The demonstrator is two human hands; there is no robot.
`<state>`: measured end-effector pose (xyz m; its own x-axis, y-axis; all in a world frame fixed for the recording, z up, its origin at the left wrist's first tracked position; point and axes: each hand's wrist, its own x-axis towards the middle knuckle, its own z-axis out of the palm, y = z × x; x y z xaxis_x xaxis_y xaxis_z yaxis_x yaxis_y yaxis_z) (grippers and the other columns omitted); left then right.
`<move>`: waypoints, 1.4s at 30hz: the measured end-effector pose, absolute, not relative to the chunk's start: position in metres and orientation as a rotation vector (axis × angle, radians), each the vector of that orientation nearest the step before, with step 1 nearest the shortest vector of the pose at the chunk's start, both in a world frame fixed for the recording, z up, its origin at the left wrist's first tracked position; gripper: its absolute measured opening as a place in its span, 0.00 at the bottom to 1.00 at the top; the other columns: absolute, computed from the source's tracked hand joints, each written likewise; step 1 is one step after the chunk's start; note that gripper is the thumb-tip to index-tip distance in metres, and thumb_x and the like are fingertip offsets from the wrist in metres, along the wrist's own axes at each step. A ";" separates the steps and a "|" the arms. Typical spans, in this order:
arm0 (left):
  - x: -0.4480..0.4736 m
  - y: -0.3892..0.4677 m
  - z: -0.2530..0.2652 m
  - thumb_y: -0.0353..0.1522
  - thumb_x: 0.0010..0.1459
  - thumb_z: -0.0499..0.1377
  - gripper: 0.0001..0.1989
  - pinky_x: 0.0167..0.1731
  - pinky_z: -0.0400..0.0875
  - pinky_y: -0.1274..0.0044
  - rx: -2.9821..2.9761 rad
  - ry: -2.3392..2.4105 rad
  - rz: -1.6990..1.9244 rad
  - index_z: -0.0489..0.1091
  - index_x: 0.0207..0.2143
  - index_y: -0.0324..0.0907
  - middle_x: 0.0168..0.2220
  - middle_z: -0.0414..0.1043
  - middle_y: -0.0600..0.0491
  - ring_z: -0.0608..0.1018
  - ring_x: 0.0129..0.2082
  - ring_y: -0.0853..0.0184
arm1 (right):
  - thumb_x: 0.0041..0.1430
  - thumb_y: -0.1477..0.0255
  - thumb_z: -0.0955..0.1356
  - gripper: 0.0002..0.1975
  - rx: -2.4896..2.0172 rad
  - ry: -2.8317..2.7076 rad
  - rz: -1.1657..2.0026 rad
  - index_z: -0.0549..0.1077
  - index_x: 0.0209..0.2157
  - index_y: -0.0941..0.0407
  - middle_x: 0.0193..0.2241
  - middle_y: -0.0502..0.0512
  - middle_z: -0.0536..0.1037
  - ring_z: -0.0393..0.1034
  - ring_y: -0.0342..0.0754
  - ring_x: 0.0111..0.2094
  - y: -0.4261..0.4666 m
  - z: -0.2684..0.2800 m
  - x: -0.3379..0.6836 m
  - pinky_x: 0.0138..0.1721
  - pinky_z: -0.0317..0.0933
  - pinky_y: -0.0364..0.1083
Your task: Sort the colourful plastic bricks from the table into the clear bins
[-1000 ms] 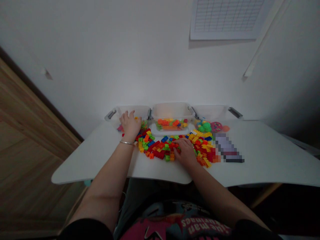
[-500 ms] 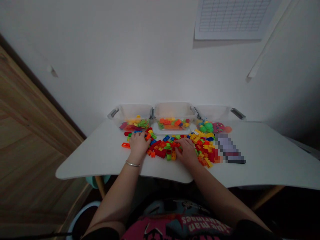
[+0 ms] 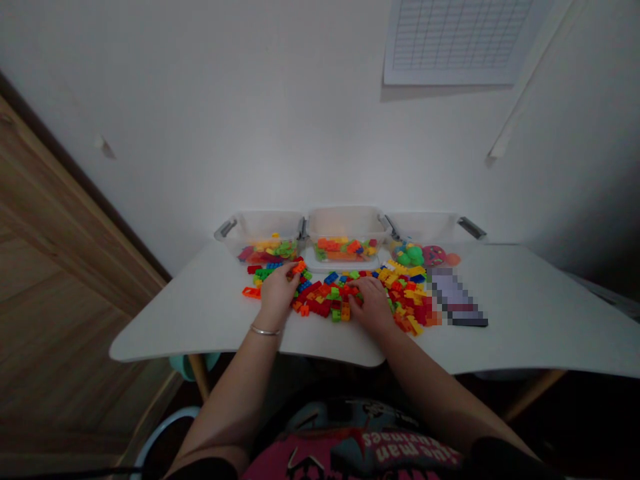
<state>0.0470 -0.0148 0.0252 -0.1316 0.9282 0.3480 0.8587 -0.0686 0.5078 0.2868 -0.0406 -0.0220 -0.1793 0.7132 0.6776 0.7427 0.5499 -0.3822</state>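
Observation:
Multicoloured plastic building bricks (image 3: 320, 297) lie in a loose pile across the front of the white table. At the pile's left side, my left hand (image 3: 279, 290) has its thumb and fingers closed on an orange brick (image 3: 299, 267). My right hand (image 3: 373, 305) rests over the right half of the pile, fingers curled down beside a red brick (image 3: 351, 291); its fingertips are partly hidden, and whether they grip that brick is unclear. An orange open-framed piece (image 3: 251, 292) lies just left of my left hand.
Along the wall stand three clear plastic boxes: the left box (image 3: 267, 223) and middle box (image 3: 346, 220) contain bricks, the right box (image 3: 430, 227) colourful toys. A lid (image 3: 313, 261) lies under the middle box. A pixelated flat object (image 3: 457, 297) lies right of the pile.
My left hand's fingers have drawn in and closed on the orange brick, lifting it slightly. My right hand stays nearly in place. The view has shifted slightly.

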 end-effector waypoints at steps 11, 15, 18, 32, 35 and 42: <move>0.087 -0.037 0.013 0.28 0.55 0.57 0.21 0.48 0.74 0.71 2.045 1.369 1.159 0.67 0.52 0.44 0.43 0.76 0.50 0.79 0.42 0.65 | 0.57 0.75 0.67 0.15 -1.151 -1.909 -0.046 0.74 0.46 0.53 0.41 0.59 0.79 0.70 0.56 0.46 -0.039 -0.024 0.287 0.51 0.65 0.58; 0.094 -0.043 0.012 0.26 0.52 0.58 0.25 0.50 0.73 0.70 2.140 1.249 1.081 0.65 0.54 0.44 0.41 0.75 0.52 0.78 0.43 0.65 | 0.56 0.76 0.67 0.16 -1.127 -1.944 -0.026 0.74 0.48 0.54 0.43 0.59 0.79 0.71 0.55 0.47 -0.039 -0.024 0.287 0.53 0.64 0.58; 0.096 -0.044 0.012 0.26 0.53 0.58 0.25 0.51 0.73 0.70 2.173 1.195 1.065 0.65 0.54 0.44 0.42 0.75 0.51 0.78 0.44 0.64 | 0.56 0.77 0.66 0.14 -1.107 -1.957 -0.023 0.75 0.45 0.54 0.41 0.58 0.80 0.72 0.54 0.45 -0.040 -0.022 0.287 0.52 0.64 0.57; 0.089 -0.037 0.004 0.34 0.59 0.57 0.18 0.61 0.61 0.58 2.425 1.788 1.059 0.72 0.52 0.46 0.62 0.65 0.44 0.69 0.59 0.53 | 0.55 0.72 0.69 0.09 -1.197 -1.856 -0.035 0.77 0.39 0.54 0.35 0.57 0.80 0.73 0.53 0.40 -0.044 -0.022 0.285 0.45 0.67 0.52; 0.090 -0.038 0.000 0.36 0.61 0.56 0.19 0.63 0.56 0.54 2.436 1.903 0.958 0.72 0.53 0.46 0.63 0.64 0.44 0.68 0.61 0.50 | 0.54 0.71 0.69 0.09 -1.251 -1.829 -0.024 0.77 0.39 0.54 0.35 0.57 0.80 0.73 0.53 0.40 -0.043 -0.023 0.285 0.45 0.67 0.53; 0.093 -0.037 -0.003 0.36 0.62 0.55 0.20 0.63 0.54 0.52 2.477 1.863 0.856 0.71 0.55 0.46 0.63 0.65 0.44 0.68 0.61 0.50 | 0.56 0.69 0.69 0.08 -1.254 -1.790 0.005 0.75 0.38 0.54 0.36 0.58 0.79 0.72 0.54 0.39 -0.038 -0.022 0.287 0.44 0.66 0.53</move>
